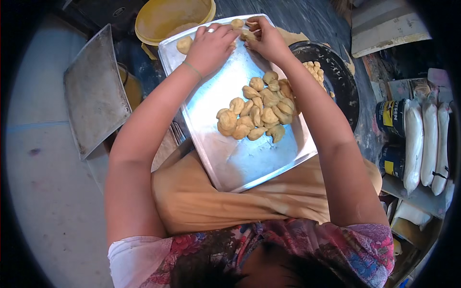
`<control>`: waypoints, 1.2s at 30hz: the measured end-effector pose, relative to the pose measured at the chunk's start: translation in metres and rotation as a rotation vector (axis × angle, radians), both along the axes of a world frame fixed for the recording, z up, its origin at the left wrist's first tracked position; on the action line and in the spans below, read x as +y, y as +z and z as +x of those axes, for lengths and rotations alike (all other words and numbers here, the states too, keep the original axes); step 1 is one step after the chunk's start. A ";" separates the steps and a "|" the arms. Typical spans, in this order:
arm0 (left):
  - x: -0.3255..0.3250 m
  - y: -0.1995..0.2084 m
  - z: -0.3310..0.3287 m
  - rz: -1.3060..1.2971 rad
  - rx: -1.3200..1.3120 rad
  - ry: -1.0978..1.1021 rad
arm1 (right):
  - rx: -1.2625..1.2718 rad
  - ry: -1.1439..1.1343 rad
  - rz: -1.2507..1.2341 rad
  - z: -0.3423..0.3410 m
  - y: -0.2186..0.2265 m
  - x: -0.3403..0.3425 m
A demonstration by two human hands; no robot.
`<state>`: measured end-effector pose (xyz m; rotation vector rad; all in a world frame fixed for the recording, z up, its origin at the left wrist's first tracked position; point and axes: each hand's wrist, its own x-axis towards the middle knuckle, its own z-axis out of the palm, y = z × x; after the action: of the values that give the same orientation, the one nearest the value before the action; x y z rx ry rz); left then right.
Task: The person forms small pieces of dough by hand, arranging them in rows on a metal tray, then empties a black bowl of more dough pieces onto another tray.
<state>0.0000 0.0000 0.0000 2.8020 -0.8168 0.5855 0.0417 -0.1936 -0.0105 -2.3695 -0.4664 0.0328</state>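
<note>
Loosely heaped dough pieces: tan, rounded, creased, on silvery tray.

Small food-prep workroom, bakery type, home or business can't tell. Giveaways: big rectangular metal tray with a pile of tan dough pieces; wide black round pan alongside, with smaller pale dough bits in it; yellow plastic tub beyond the tray; second, stained tray propped up at left. Right side is storage: a shelf with long clear bags of something white, contents unclear, next to dark tins with yellow patches. Pale, bare, spotted floor, dark smeared work surface; rough workroom look.
</note>
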 end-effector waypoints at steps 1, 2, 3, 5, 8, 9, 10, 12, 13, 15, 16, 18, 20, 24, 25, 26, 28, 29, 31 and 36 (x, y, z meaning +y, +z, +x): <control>-0.008 -0.002 0.005 -0.022 -0.038 -0.075 | -0.057 0.028 0.192 -0.002 -0.002 0.000; -0.015 -0.003 0.008 -0.043 -0.077 -0.149 | -0.114 0.055 0.386 -0.003 -0.003 -0.002; -0.015 -0.003 0.014 -0.040 -0.078 -0.157 | -0.117 0.048 0.390 -0.002 -0.002 -0.001; -0.013 -0.001 0.023 0.080 0.115 -0.073 | -0.153 -0.015 0.064 0.001 0.002 -0.002; -0.015 -0.007 0.026 0.048 0.051 -0.047 | -0.122 -0.078 -0.021 0.007 0.003 -0.027; -0.018 -0.007 0.027 0.047 0.051 -0.050 | -0.139 -0.146 -0.040 0.009 0.002 -0.037; -0.020 -0.007 0.028 0.052 0.032 -0.025 | -0.125 -0.208 0.037 0.014 0.001 -0.044; -0.022 -0.011 0.030 0.061 0.014 0.001 | -0.180 -0.167 0.116 0.017 -0.004 -0.043; -0.023 -0.015 0.030 -0.014 -0.055 -0.026 | -0.235 -0.123 0.195 0.017 -0.005 -0.040; -0.023 -0.017 0.034 -0.088 -0.122 -0.060 | -0.277 -0.065 0.104 0.015 -0.005 -0.038; -0.023 -0.017 0.036 0.015 -0.079 -0.047 | -0.353 -0.044 0.051 0.014 -0.004 -0.040; -0.016 -0.016 0.037 0.124 -0.034 -0.026 | -0.401 -0.040 0.003 0.003 0.007 -0.039; -0.010 -0.010 0.030 -0.116 -0.156 -0.093 | -0.117 0.037 0.013 -0.023 0.023 -0.043; 0.016 0.015 -0.008 -0.243 -0.175 -0.041 | 0.080 0.453 -0.166 -0.083 0.025 -0.043; 0.028 0.023 -0.019 -0.245 -0.073 -0.025 | 0.187 0.469 -0.190 -0.087 0.031 -0.041; 0.038 0.028 -0.028 -0.245 0.027 -0.010 | 0.211 0.459 -0.122 -0.086 0.029 -0.044; 0.058 0.024 -0.044 -0.305 0.119 0.033 | 0.281 0.368 0.023 -0.076 0.025 -0.039; 0.062 0.020 -0.049 -0.370 0.215 0.077 | 0.328 0.284 0.096 -0.069 0.025 -0.030; 0.065 0.014 -0.056 -0.413 0.200 0.110 | 0.097 0.253 0.051 -0.061 0.026 -0.001; 0.070 0.012 -0.057 -0.533 0.172 0.114 | -0.147 0.416 0.067 -0.062 0.004 0.065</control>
<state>-0.0573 0.0699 0.0125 2.3727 -0.3937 0.4815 -0.0206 -0.1282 -0.0066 -2.1801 -1.0090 0.0329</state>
